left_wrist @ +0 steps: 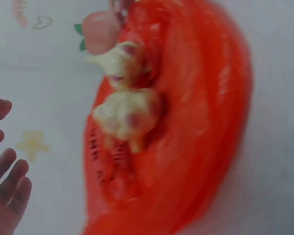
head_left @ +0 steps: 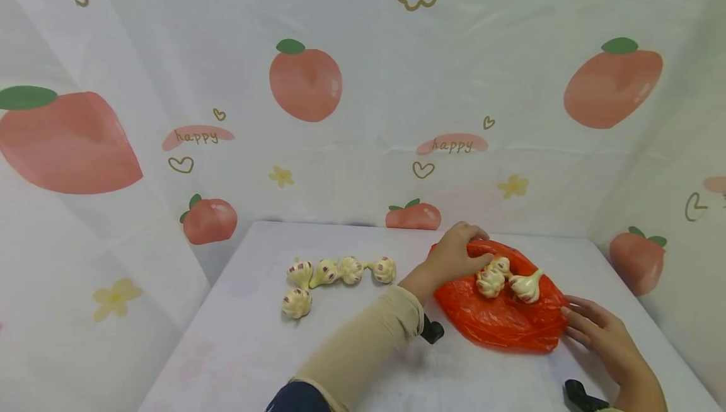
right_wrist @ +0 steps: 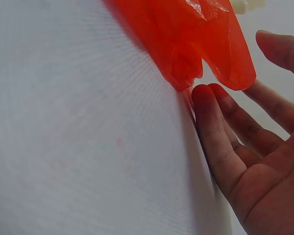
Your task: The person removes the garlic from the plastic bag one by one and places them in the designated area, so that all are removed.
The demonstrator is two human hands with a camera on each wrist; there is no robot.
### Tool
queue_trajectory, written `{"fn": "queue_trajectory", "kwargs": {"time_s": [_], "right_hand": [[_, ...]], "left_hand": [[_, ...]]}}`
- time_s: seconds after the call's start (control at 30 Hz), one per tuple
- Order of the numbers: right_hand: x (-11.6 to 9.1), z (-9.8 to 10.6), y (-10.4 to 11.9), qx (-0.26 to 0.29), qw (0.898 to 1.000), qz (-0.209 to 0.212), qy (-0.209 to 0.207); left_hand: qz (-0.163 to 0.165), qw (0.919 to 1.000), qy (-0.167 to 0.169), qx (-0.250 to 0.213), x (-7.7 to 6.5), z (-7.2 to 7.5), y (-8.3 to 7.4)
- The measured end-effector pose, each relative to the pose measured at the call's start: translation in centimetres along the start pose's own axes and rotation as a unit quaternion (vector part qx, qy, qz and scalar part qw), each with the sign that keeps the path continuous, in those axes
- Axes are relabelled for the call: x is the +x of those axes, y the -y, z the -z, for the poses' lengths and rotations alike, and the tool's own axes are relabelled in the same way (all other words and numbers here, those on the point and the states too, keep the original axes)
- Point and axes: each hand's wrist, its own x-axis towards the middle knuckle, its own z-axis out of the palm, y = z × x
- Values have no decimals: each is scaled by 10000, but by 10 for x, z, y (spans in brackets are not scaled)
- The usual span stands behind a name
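At the lower right of the frame, the right hand (head_left: 601, 335) touches the red bag (head_left: 499, 325) with extended fingers, not gripping. On this bag, right of centre, lie three garlic bulbs (head_left: 526, 288); the left hand (head_left: 457, 253), fingers apart, is by its far edge. Five other bulbs (head_left: 351, 271) are on the counter (head_left: 238, 343), left of centre.

From my end I see a booth-like corner: a pale table (head_left: 227, 355) hemmed far, left and right by a hanging sheet (head_left: 363, 40) printed with fruit (head_left: 306, 86) and "happy" lettering (head_left: 196, 137); whether home or studio, I can't tell
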Motion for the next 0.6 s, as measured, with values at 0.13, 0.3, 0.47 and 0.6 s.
{"fn": "queue_trajectory", "kwargs": {"time_s": [0.13,0.3,0.47,0.6], "right_hand": [[0,0,-1,17,10000,-44,6],[1,1,-3,-20,10000,-56,-8],[2,1,-3,0,10000,-7,2],[2,1,-3,25,10000,-5,10]], "left_hand": [[368,9992,23,-160,-3,-24,5],[727,9966,82,-368,-6,-49,11],[1041,9939,260,-246,-8,-67,14],[1163,9927,333,-27,-8,-75,14]]}}
